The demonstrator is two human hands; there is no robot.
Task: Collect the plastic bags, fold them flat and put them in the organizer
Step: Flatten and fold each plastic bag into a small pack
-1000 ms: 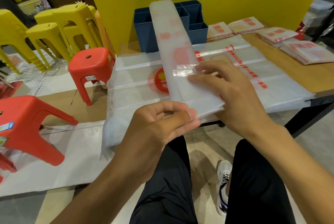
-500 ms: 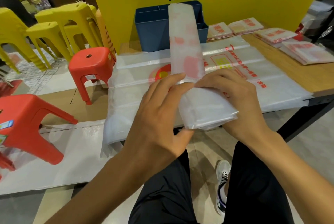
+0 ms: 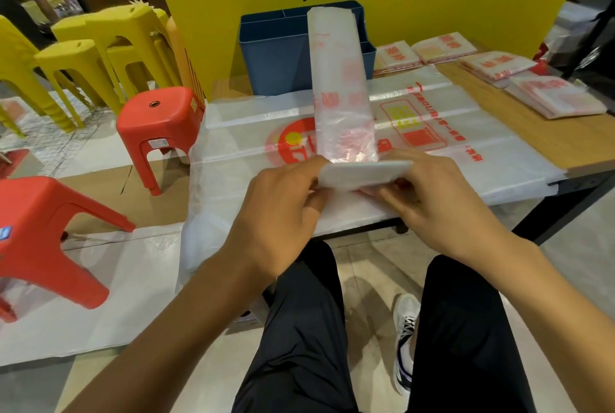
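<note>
Blue plastic compartmented organizer [image 3: 273, 56] partly hidden behind long folded translucent bag strip [image 3: 339, 86]; fingertips of both hands tucked under fold; red print on strip blurred.

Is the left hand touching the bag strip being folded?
Touching. In the head view, the left hand pinches the near folded end of the bag strip, with the right hand gripping the other side.

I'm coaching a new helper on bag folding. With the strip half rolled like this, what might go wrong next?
1. The long strip stands free above the fold; only its near end is pinched by the left hand and right hand, so it may flop sideways and skew the fold.
2. The flat bag underneath overhangs the table edge; dragging the fold over it might pull it off.
</note>
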